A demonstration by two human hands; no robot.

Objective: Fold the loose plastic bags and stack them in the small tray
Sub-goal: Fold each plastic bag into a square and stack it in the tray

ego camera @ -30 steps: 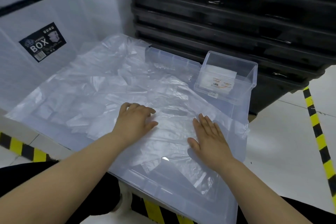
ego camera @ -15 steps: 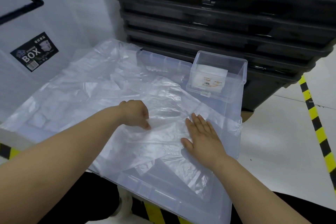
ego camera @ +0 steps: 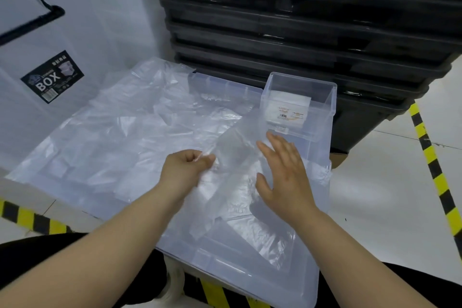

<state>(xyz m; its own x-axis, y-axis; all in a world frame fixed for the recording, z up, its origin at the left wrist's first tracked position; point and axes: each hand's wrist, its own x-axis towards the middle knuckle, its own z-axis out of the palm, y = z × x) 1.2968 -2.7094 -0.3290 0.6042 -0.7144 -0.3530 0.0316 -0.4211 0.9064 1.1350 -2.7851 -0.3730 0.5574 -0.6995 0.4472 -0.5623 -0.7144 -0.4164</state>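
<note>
A clear plastic bag (ego camera: 232,147) rises off a wide clear lid (ego camera: 250,272) in front of me. My left hand (ego camera: 186,172) pinches its left edge between thumb and curled fingers and lifts it. My right hand (ego camera: 282,170) is open with straight fingers against the bag's right side. More loose clear bags (ego camera: 120,137) lie spread over the lid to the left. The small clear tray (ego camera: 322,107) stands at the lid's far right corner, with a white labelled sheet (ego camera: 287,107) visible inside.
A stack of black crates (ego camera: 300,32) stands behind the tray. A large translucent storage box (ego camera: 50,77) with a BOX label is at the left. Yellow and black floor tape (ego camera: 435,170) runs along the right and below the lid.
My left hand went from lying flat on the bags to pinching one bag's edge and lifting it toward the right. My right hand shifted up and stays open against that bag.
</note>
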